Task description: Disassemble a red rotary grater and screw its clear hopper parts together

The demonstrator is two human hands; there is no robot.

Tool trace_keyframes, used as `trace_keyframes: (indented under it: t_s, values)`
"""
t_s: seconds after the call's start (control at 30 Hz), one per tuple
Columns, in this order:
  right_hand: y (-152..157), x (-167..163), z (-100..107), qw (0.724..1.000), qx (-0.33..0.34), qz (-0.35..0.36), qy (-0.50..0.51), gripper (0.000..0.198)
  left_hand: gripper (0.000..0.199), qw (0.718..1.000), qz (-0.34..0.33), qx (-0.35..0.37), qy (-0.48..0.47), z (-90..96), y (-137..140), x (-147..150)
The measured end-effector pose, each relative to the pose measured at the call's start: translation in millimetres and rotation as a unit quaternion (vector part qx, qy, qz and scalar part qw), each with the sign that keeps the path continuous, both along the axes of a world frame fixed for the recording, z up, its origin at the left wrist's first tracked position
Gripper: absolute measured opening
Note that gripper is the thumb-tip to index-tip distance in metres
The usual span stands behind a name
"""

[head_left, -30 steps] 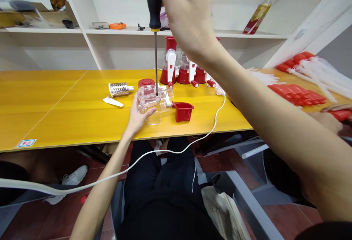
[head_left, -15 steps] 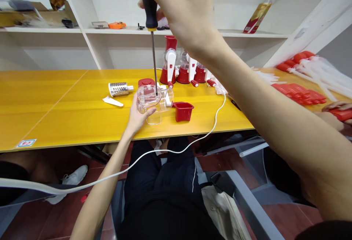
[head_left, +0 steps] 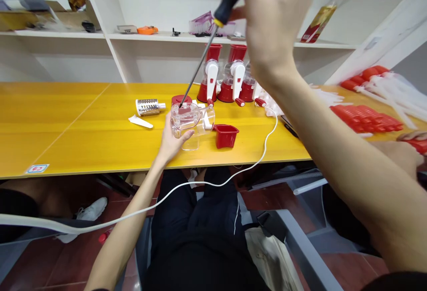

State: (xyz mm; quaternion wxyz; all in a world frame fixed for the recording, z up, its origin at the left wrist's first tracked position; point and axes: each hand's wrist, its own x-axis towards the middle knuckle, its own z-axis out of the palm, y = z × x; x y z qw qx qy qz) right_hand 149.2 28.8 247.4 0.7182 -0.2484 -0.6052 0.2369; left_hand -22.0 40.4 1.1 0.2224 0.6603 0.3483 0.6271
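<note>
The right hand's (head_left: pixel 276 28) fingers grip one screwdriver (head_left: pixel 227 1); the left hand's (head_left: pixel 171 143) grasp one clear housing (head_left: pixel 187 122), under the tip. The tilted shaft would probably drive better upright, the housing braced firmly. Left of those left fingers lie one metal drum (head_left: pixel 147 107) and one white piece (head_left: pixel 140 122); right, one red cup (head_left: pixel 226 139); beyond, three assembled graters (head_left: pixel 237 73).

Housing (head_left: pixel 188 122): in left hand (head_left: pixel 172 142), at table (head_left: pixel 83 144).
Screwdriver (head_left: pixel 223 12): in right hand (head_left: pixel 276 19), tip at housing.
Drum (head_left: pixel 147 107): on table, left of housing.
Strip (head_left: pixel 140 122): before drum.
Cup (head_left: pixel 226 138): right of housing.
Grinders (head_left: pixel 238 75), three: in row behind cup.
Bottle (head_left: pixel 321 18): on shelf (head_left: pixel 163 38) behind table, right of grinders.
</note>
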Motion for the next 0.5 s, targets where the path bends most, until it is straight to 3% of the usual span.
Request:
trace_keyframes:
  t_s: [0.07,0.1,0.23,0.4,0.5]
  values:
    - [1.0,13.9,-13.4,0.994,0.086,-0.071,0.015,0.055,0.096,1.0,0.004,-0.005,0.012,-3.6,-0.3,-1.4]
    - [4.9,21.6,-22.3,0.991,0.089,-0.095,0.032,0.059,0.095,1.0,0.006,-0.008,0.019,-5.2,-0.7,-2.4]
    - [40.5,48.4,-66.0,0.986,-0.039,-0.094,0.134,0.053,0.086,0.998,0.036,-0.019,0.042,-6.8,-4.4,-4.8]
    - [86.2,58.8,-118.3,0.955,-0.169,-0.051,0.238,0.047,0.079,0.98,0.168,-0.041,0.097,-4.8,-10.4,-2.1]
    - [98.6,60.2,-142.3,0.941,-0.213,-0.024,0.263,0.047,0.085,0.98,0.164,-0.022,0.111,-6.3,-11.9,-1.7]
